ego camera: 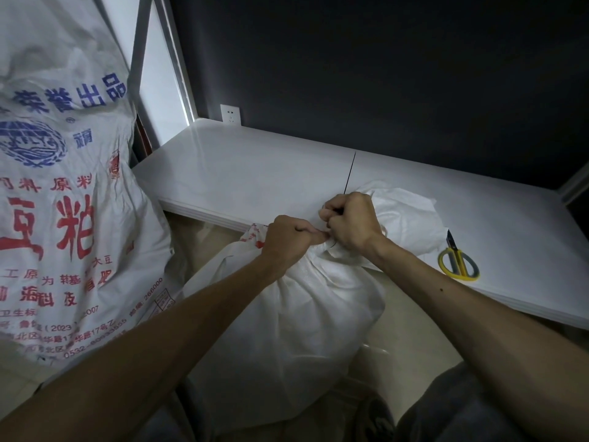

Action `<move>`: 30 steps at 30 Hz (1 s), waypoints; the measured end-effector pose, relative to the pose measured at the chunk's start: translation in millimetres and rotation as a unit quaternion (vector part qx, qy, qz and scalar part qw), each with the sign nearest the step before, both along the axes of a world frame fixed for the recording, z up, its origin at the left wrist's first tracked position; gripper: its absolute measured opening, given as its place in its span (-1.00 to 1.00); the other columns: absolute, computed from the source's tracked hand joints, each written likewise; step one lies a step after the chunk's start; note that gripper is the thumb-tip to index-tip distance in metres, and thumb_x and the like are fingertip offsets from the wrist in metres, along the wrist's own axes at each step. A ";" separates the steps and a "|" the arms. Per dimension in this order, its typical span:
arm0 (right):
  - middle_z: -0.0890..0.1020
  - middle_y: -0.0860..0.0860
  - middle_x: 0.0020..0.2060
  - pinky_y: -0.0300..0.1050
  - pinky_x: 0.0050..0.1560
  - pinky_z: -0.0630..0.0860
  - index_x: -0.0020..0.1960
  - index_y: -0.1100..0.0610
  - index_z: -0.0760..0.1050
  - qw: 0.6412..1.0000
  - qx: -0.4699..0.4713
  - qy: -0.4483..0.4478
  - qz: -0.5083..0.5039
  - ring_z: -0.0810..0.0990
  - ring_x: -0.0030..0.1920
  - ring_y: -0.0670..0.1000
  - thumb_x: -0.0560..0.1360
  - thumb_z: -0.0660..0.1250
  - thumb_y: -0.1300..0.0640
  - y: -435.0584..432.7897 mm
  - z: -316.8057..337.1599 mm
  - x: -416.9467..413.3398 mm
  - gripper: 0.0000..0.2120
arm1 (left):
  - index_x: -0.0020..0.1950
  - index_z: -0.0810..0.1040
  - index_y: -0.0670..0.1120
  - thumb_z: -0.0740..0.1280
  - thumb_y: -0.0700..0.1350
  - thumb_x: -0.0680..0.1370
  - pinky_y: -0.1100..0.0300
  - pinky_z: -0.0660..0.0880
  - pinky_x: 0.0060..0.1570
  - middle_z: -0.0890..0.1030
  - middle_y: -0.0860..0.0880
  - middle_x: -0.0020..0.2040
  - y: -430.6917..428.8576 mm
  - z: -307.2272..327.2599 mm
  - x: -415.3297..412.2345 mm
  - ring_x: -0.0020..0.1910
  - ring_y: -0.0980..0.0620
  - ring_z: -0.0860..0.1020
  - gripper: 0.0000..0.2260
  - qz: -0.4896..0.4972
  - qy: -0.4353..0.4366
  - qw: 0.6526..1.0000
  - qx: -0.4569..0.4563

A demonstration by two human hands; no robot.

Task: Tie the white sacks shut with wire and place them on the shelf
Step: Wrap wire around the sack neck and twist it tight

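Gripping neck of sack (287, 314) in left hand (288, 239) to keep it bunched; pinching wire (349, 173) in right hand (350, 221), free end upward, for twisting. Keeping scissors (459, 261) near on shelf (255, 173), likely for trimming.

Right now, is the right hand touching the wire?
Touching. The head view shows the right hand curled round the wire, which sticks up out of its fist.

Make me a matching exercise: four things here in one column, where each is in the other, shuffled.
1 scissors
2 wire
3 printed sack
4 plain sack

A neck gripped by the left hand
B lying on the white shelf
C standing at far left
D sticking up from the right hand

Pairs: 1-B, 2-D, 3-C, 4-A
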State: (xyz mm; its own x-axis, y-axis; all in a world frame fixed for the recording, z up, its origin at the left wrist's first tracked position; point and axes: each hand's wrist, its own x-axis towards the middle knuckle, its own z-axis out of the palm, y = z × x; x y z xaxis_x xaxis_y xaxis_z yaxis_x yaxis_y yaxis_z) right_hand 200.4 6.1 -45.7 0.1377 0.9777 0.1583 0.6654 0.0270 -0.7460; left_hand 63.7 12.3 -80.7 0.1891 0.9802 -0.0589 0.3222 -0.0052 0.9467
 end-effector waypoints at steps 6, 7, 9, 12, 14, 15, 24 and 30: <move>0.60 -0.05 -0.44 -0.45 -0.42 0.38 -0.36 0.20 0.59 0.999 0.001 0.048 0.012 0.50 -0.44 -0.23 0.50 0.35 0.32 -1.9 14.4 1.7 -0.74 | -0.15 0.73 -0.14 0.55 -0.10 0.40 0.08 0.56 0.00 0.71 -0.06 -0.22 5.8 9.1 -1.7 -0.13 -0.04 0.66 -0.87 0.015 -0.020 0.998 0.056; 0.54 -0.15 -0.51 -0.45 -0.41 0.36 -0.43 0.12 0.54 0.999 -0.001 0.050 0.016 0.48 -0.47 -0.25 0.50 0.35 0.31 -1.9 14.9 2.7 -0.67 | -0.13 0.73 -0.15 0.54 -0.12 0.41 0.05 0.57 0.02 0.71 -0.08 -0.21 6.0 9.0 -1.7 -0.13 -0.05 0.66 -0.88 0.013 -0.027 0.998 0.061; 0.49 -0.19 -0.59 -0.43 -0.40 0.35 -0.48 0.02 0.46 0.999 -0.004 0.051 0.012 0.46 -0.49 -0.26 0.50 0.35 0.30 -1.8 15.0 3.5 -0.59 | -0.14 0.73 -0.15 0.53 -0.16 0.41 -0.02 0.58 0.06 0.71 -0.10 -0.21 5.6 7.7 -0.8 -0.12 -0.09 0.67 -0.91 0.015 -0.033 0.998 0.060; 0.51 -0.15 -0.52 -0.42 -0.45 0.37 -0.46 0.04 0.48 0.999 -0.011 0.046 -0.002 0.48 -0.50 -0.24 0.50 0.36 0.29 -1.0 12.7 1.9 -0.62 | -0.16 0.74 -0.12 0.55 -0.18 0.38 -0.06 0.57 0.10 0.72 -0.07 -0.22 5.1 4.1 -0.2 -0.11 -0.07 0.68 -0.93 0.024 -0.042 0.998 0.043; 0.56 0.01 -0.46 -0.32 -0.44 0.41 -0.40 0.20 0.55 0.999 -0.015 0.037 -0.016 0.49 -0.47 -0.20 0.50 0.35 0.31 -1.0 10.9 -2.5 -0.70 | -0.16 0.74 -0.13 0.56 -0.17 0.37 -0.04 0.58 0.09 0.72 -0.06 -0.23 3.0 1.1 -0.5 -0.12 -0.05 0.68 -0.90 0.023 -0.033 0.998 0.043; 0.59 0.12 -0.41 -0.22 -0.41 0.44 -0.34 0.31 0.57 0.999 -0.014 0.035 -0.021 0.52 -0.41 -0.13 0.50 0.34 0.32 -0.3 9.5 -4.9 -0.76 | -0.15 0.74 -0.14 0.56 -0.16 0.36 -0.03 0.58 0.08 0.72 -0.06 -0.22 1.5 0.7 -0.7 -0.13 -0.04 0.68 -0.89 0.022 -0.027 0.999 0.041; 0.65 0.30 -0.24 -0.30 -0.34 0.48 -0.23 0.40 0.61 0.997 -0.019 0.063 -0.033 0.53 -0.33 -0.04 0.49 0.35 0.33 6.4 -0.8 -9.1 -0.83 | -0.16 0.74 -0.10 0.54 -0.16 0.38 0.01 0.57 0.12 0.72 0.00 -0.22 -0.1 1.9 -4.0 -0.11 0.04 0.68 -0.93 0.010 -0.016 1.000 0.007; 0.61 -0.09 -0.34 -0.45 -0.31 0.39 -0.32 0.12 0.60 0.997 -0.019 0.065 0.032 0.53 -0.35 -0.25 0.49 0.39 0.28 4.6 11.6 2.6 -0.78 | -0.13 0.73 -0.14 0.50 -0.18 0.42 0.03 0.56 0.10 0.72 -0.08 -0.17 10.4 9.6 -5.5 -0.05 -0.03 0.66 -0.94 -0.003 -0.033 0.999 0.014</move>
